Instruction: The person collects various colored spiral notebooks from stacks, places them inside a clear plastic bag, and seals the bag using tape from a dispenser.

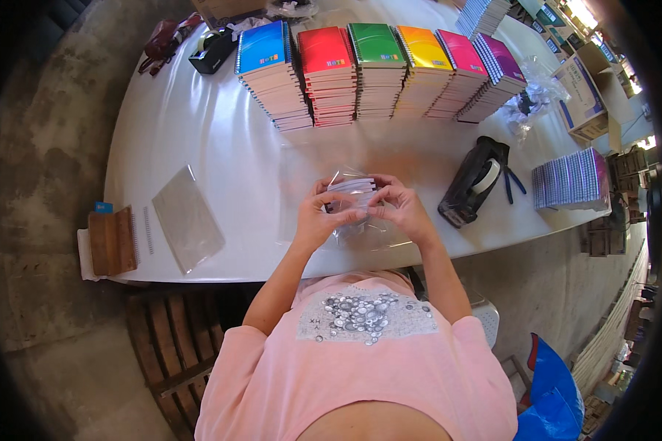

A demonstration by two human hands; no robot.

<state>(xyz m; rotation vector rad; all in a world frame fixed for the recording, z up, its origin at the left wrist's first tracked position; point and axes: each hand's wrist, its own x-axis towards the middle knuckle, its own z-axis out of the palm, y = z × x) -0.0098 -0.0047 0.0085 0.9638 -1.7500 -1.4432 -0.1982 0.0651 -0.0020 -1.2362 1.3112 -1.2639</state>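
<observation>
In the middle of the white table [250, 250], between my hands, stands a small stack of notebooks [353, 186], white page edges facing up, inside a clear plastic bag [371, 239]. My left hand [318, 217] is closed on the bag at the stack's left side, thumb reaching across the near face. My right hand [406, 209] grips the plastic from the right, thumb and forefinger pinched near the left thumb. The fingers behind the stack are partly hidden. Loose, shiny plastic spreads around it.
A row of tall notebook stacks [379, 44] in several colours lines the far side. Right: a black tape dispenser [460, 195], pliers [509, 185], a wrapped notebook stack [570, 180], an open carton [585, 95]. Left: clear plastic bags [187, 220], a brown board [112, 242], another tape dispenser [212, 53].
</observation>
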